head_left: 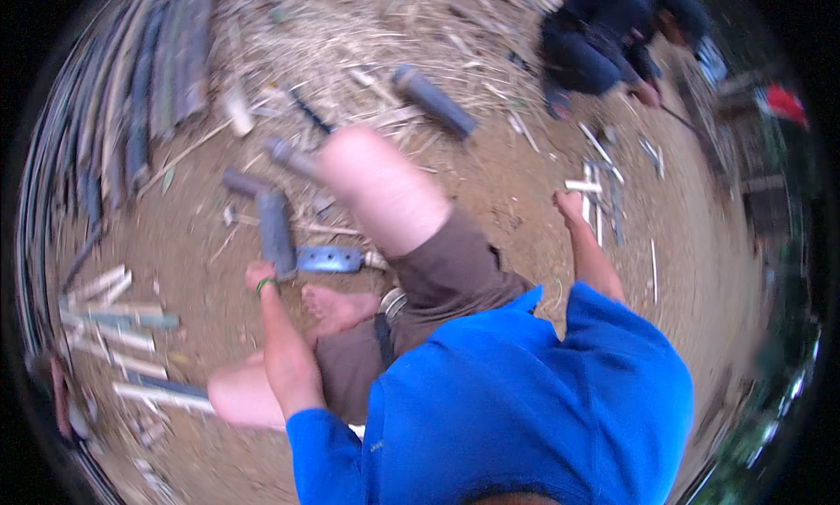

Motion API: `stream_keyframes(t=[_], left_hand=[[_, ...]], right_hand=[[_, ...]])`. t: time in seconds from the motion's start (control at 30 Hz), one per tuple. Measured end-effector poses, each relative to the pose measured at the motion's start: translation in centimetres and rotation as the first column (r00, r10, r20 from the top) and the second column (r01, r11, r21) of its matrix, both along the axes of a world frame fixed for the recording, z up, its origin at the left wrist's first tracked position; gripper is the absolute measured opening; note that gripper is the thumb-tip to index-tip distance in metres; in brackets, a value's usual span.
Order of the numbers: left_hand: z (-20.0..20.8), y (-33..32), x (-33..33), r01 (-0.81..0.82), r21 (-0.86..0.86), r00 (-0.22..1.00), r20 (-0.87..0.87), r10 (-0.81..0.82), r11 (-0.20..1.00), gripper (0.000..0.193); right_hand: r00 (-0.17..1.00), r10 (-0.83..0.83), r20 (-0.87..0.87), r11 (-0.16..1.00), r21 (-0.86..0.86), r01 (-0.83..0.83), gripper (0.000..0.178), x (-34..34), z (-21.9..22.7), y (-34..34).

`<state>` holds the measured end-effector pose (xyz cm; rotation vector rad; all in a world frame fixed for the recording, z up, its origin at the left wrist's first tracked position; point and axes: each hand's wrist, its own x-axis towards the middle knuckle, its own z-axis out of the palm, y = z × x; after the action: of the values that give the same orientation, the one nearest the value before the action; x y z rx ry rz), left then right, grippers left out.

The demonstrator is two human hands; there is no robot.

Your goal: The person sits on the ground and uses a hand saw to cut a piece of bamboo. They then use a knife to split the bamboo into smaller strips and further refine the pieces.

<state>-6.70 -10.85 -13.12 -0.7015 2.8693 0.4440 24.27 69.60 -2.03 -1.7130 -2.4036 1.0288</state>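
Note:
My left hand [260,276], a green band at its wrist, is over the dirt beside the lower end of a thick grey bamboo section [276,234]. Its blurred fingers look curled in; what they hold, if anything, is hidden. Out to the right, my right hand [570,206] is closed close to a short pale strip [584,186]. Whether it grips that strip is too blurred to tell. Between my left hand and the seated body lies a blue-grey piece with round holes [329,259], near my bare foot [337,304].
Long dark bamboo poles [144,76] lie at the far left, with split strips [122,330] nearer. Shavings [306,32] cover the far ground, where a thick bamboo piece [433,101] lies. A crouching person [595,37] at the far right holds a thin dark rod.

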Motion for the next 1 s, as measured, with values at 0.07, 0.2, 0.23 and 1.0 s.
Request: stream_keyframes(t=[0.07, 0.2, 0.23, 1.0], left_hand=[[-1.9, 6.2, 2.6, 0.147, -0.139, 0.989, 0.044, -0.143, 0.979, 0.03], [0.6, 6.2, 1.3, -0.128, 0.15, 0.991, 0.064, 0.12, 0.98, 0.051], [0.8, 7.1, 2.2, -0.167, 0.141, 0.984, 0.08, 0.157, 0.976, 0.059], [4.2, 14.9, -0.4, 0.115, 0.018, 0.993, 0.023, -0.115, 0.993, 0.123]], right_hand=[[0.954, 0.175, -0.243, 0.959, 0.263, -0.109, 0.032, -0.4, 3.9, -0.4], [0.75, 0.529, -0.397, 0.847, 0.306, -0.435, 0.031, -12.9, 18.9, -5.1], [0.68, 0.585, -0.442, 0.811, 0.347, -0.471, 0.032, -14.8, 22.5, -7.9], [0.688, 0.65, 0.323, 0.725, 0.007, -0.688, 0.077, -27.5, -14.1, -31.5]])
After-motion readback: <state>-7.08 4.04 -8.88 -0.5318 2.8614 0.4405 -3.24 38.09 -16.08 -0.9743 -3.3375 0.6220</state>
